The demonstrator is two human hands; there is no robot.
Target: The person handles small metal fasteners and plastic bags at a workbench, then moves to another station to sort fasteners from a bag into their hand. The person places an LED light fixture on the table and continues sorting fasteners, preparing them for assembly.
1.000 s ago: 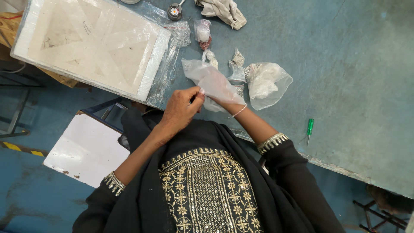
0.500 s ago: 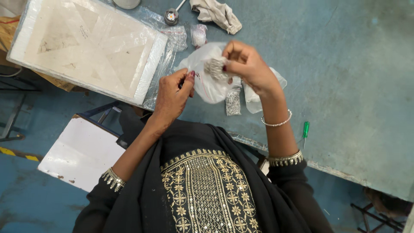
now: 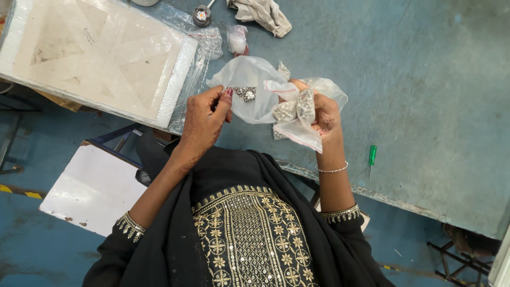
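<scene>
Head view shows the left hand (image 3: 204,114) pinching a clear bag (image 3: 249,87) of small metal parts (held above the table (image 3: 425,79)), the right hand (image 3: 321,114) clutching several smaller bags (image 3: 295,114), which might slip and spill.

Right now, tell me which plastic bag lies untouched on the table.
The small knotted bag near the far edge; the others, larger, are gripped between the left hand and right hand.

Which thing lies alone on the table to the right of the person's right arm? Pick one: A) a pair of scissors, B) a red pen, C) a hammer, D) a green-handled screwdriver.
D: a small green-handled screwdriver lies on the blue table, just right of the right hand and its forearm.
</scene>
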